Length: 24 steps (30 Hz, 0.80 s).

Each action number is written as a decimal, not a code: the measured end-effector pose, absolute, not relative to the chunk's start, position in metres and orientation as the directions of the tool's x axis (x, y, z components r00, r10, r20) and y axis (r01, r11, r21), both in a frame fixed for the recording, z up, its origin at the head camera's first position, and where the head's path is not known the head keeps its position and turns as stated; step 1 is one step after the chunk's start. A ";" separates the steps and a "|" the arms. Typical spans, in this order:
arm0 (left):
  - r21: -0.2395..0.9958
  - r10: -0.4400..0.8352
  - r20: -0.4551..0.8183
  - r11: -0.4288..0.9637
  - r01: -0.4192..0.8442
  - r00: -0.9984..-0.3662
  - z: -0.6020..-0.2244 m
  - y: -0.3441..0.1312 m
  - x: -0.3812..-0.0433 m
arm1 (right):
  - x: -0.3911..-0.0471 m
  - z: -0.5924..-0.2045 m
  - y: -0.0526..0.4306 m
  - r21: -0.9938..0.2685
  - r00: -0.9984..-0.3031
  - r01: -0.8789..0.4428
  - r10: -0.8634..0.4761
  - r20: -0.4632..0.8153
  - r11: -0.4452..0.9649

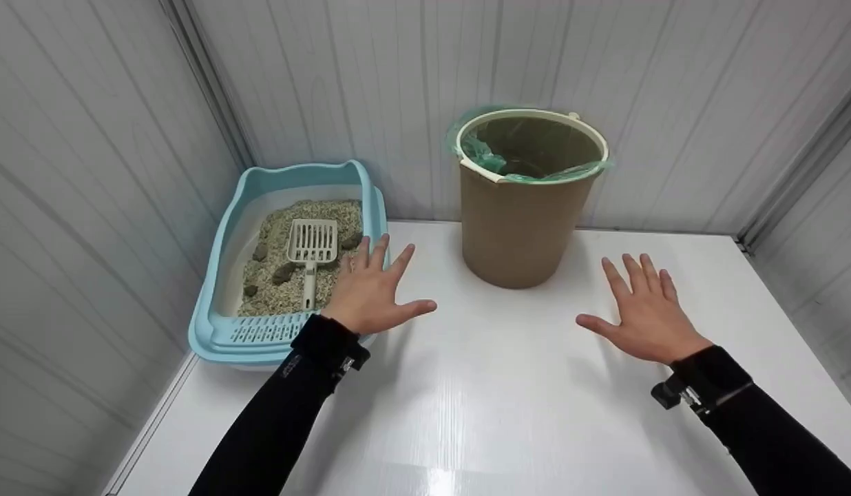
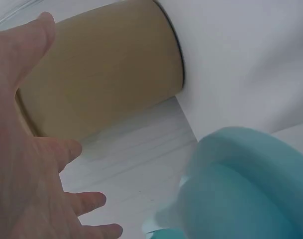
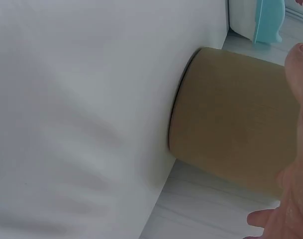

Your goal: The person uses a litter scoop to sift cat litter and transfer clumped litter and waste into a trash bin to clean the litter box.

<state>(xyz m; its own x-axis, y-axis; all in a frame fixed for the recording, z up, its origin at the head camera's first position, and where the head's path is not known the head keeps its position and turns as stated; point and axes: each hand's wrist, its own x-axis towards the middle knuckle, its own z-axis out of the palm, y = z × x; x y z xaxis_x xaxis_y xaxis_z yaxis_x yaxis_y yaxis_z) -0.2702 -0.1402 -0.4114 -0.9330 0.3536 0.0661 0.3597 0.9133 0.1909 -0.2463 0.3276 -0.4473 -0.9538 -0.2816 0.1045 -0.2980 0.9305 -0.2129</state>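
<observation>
My left hand [image 1: 370,293] is spread with straight fingers above the right edge of a blue litter box [image 1: 219,275], holding nothing. Inside the box lies sandy litter [image 1: 277,231] with several dark clumps [image 1: 283,273]. A pale slotted litter scoop [image 1: 313,242] rests on the litter, handle toward me. To the right, my right hand [image 1: 647,320] hovers over the white table, fingers spread and nothing in it. Nearest to it is a brown trash bin [image 1: 518,234], lined with a green plastic bag [image 1: 484,155]. In the left wrist view the bin [image 2: 106,69] stands beyond the thumb.
The white table [image 1: 480,386] runs up to a pale panelled wall [image 1: 384,89] behind the bin. More panels [image 1: 67,207] close off the left side, near the litter box. On the right another wall [image 1: 825,275] borders the table.
</observation>
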 end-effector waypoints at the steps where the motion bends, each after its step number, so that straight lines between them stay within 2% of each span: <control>1: 0.205 0.351 0.064 0.912 0.356 -0.934 -0.410 -0.143 -0.270 | -0.246 -0.446 0.325 -0.219 -0.952 -0.304 -0.287 0.105 0.927; 5: 0.260 0.330 0.048 0.907 0.331 -0.943 -0.398 -0.160 -0.268 | -0.246 -0.441 0.309 -0.261 -0.942 -0.335 -0.317 0.107 0.905; 9: 0.289 0.288 0.030 0.914 0.284 -0.957 -0.390 -0.193 -0.266 | -0.249 -0.438 0.278 -0.358 -0.930 -0.360 -0.361 0.069 0.861; 16: 0.356 0.137 -0.059 0.928 0.107 -0.989 -0.388 -0.274 -0.253 | -0.262 -0.437 0.203 -0.555 -0.889 -0.356 -0.456 -0.048 0.752; 19: 0.397 0.092 -0.123 0.917 0.036 -0.988 -0.388 -0.306 -0.247 | -0.267 -0.438 0.171 -0.627 -0.869 -0.335 -0.488 -0.083 0.703; 24: 0.415 0.032 -0.263 0.906 -0.083 -0.964 -0.393 -0.347 -0.244 | -0.273 -0.443 0.120 -0.730 -0.854 -0.229 -0.493 -0.166 0.644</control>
